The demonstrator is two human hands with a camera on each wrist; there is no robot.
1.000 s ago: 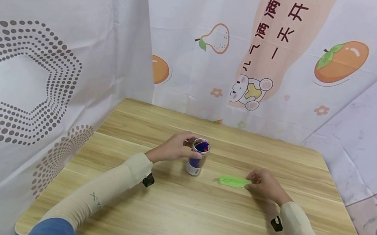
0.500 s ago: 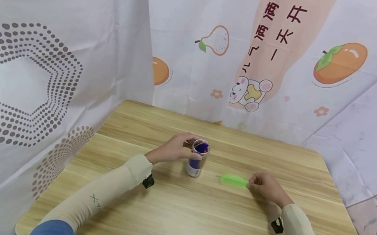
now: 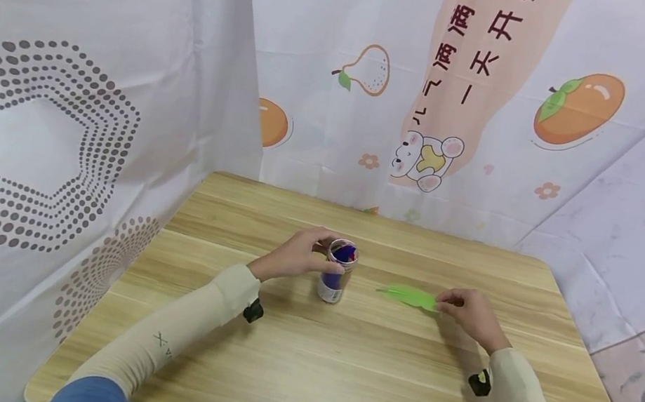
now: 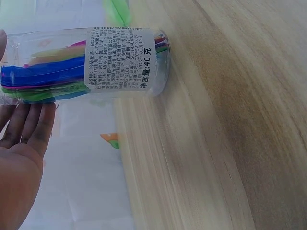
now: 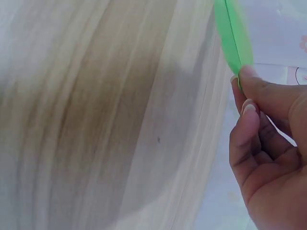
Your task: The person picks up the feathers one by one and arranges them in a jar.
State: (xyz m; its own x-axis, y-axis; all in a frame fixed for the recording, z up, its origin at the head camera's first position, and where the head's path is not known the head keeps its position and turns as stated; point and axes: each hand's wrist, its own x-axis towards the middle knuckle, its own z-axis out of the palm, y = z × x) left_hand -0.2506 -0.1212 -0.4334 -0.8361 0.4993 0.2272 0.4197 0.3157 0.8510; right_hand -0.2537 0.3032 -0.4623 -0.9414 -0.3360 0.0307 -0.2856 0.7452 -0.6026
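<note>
A clear jar (image 3: pixel 330 293) stands upright on the wooden table, its mouth uncovered. My left hand (image 3: pixel 295 255) grips it around the upper part from the left side. Blue, green, pink and tan feathers (image 4: pixel 48 72) show through the jar's wall in the left wrist view, beside a white printed label (image 4: pixel 120 60). To the right of the jar, my right hand (image 3: pixel 472 317) pinches a bright green feather (image 3: pixel 411 296) by one end between thumb and forefinger. The feather's bare quill points left toward the jar. In the right wrist view the green feather (image 5: pixel 233 36) runs out of frame at the top.
The wood-grain table (image 3: pixel 293 374) has rounded corners and stretches in front of both hands. A white curtain (image 3: pixel 310 121) printed with fruit and writing hangs along its back edge. Another curtain with dot patterns (image 3: pixel 37 146) hangs at the left.
My right hand has moved slightly right and away from me, carrying the green feather, which now sits a little farther from the jar. The left hand and jar have stayed put.
</note>
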